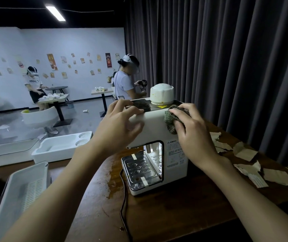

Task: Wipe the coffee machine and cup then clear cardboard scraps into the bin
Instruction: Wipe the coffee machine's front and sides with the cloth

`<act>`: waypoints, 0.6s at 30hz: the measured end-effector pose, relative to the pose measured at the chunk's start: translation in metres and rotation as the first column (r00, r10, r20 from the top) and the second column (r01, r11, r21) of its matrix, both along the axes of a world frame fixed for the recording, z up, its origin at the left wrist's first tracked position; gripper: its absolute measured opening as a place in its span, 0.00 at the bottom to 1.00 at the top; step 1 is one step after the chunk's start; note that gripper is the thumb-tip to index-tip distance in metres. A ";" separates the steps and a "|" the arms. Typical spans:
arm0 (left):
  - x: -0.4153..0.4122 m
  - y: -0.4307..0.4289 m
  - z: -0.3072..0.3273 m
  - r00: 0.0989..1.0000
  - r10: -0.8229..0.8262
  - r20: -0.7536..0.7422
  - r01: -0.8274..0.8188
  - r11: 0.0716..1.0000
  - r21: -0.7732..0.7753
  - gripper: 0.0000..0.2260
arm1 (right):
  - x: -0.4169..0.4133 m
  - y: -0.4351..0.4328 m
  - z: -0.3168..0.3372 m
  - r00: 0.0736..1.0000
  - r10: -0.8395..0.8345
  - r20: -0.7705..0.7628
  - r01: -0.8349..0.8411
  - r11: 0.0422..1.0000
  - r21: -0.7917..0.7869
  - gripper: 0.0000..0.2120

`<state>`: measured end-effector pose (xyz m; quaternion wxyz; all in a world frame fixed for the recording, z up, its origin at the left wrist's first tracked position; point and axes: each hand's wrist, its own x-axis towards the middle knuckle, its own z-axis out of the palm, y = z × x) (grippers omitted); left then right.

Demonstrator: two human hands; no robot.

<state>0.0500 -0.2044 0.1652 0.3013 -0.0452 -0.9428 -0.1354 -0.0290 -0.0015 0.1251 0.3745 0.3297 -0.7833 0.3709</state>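
Observation:
A white coffee machine (154, 130) stands on the dark wooden table (174, 210). An upturned white cup (161, 93) with brown stains sits on its dark top plate. My left hand (117, 124) rests on the machine's upper left edge, thumb along the top and fingers loosely bent. My right hand (190, 130) presses a grey-green cloth (172, 117) against the machine's upper right corner, fingers curled over the cloth. Several torn cardboard scraps (246, 152) lie on the table to the right of the machine.
A black power cord (123, 203) runs from the machine toward me. Brown spill marks (112, 180) stain the table at the machine's left. A white slotted tray (22, 193) and white foam packing (59, 148) sit left. A dark curtain (227, 58) hangs behind. Two people stand at far tables.

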 end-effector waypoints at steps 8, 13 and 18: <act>-0.007 -0.010 -0.004 0.991 -0.131 -0.004 0.131 0.989 0.072 0.15 | -0.017 0.023 0.004 0.992 -0.053 0.118 0.068 0.990 -0.122 0.16; -0.009 -0.016 0.001 0.983 -0.185 0.013 0.182 0.976 0.116 0.16 | -0.014 0.006 0.007 0.997 -0.041 0.072 0.047 0.996 -0.078 0.18; -0.006 -0.014 -0.003 0.975 -0.222 0.001 0.220 0.964 0.148 0.15 | 0.004 -0.021 0.004 0.997 -0.035 -0.076 0.040 0.997 0.068 0.19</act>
